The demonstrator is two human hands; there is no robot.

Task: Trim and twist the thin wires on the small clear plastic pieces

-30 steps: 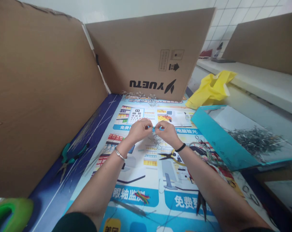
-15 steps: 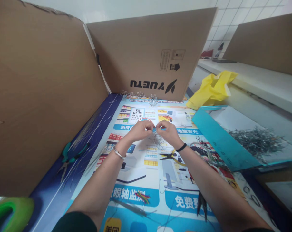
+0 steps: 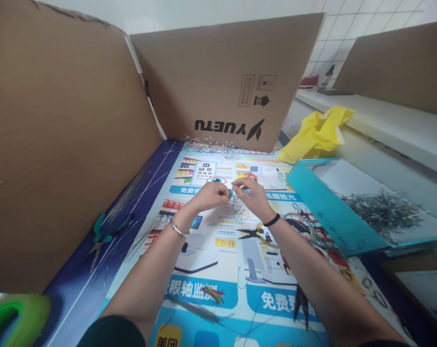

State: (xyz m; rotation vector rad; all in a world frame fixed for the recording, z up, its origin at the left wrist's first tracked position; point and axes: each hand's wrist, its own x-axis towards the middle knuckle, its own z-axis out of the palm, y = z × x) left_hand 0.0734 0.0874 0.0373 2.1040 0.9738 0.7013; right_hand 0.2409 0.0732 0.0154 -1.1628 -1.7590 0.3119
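Over the middle of the printed mat, my left hand (image 3: 213, 195) is closed, thumb and index finger pinching a thin wire piece (image 3: 238, 210) whose loops hang below the fingertips. A small blue-green bit shows at that pinch. My right hand (image 3: 252, 196) is just to the right, thumb and index fingertip brought close together; whatever lies between them is too fine to make out. Below my right hand, yellow-handled pliers (image 3: 256, 234) rest on the mat, jaws pointing left.
Teal-handled pliers (image 3: 104, 236) and loose wires lie left. A blue box (image 3: 323, 217) holds tangled wire (image 3: 385, 212) at right. Cardboard panels (image 3: 218, 82) stand behind and left. Colourful strands (image 3: 213, 294), dark-bladed scissors-like tool (image 3: 301, 308) and green tape roll (image 3: 26, 318) are near the front.
My right fingertips have moved slightly up and away from my left hand, so the gap between the hands is a little wider. The hanging wire loops have shifted slightly right.
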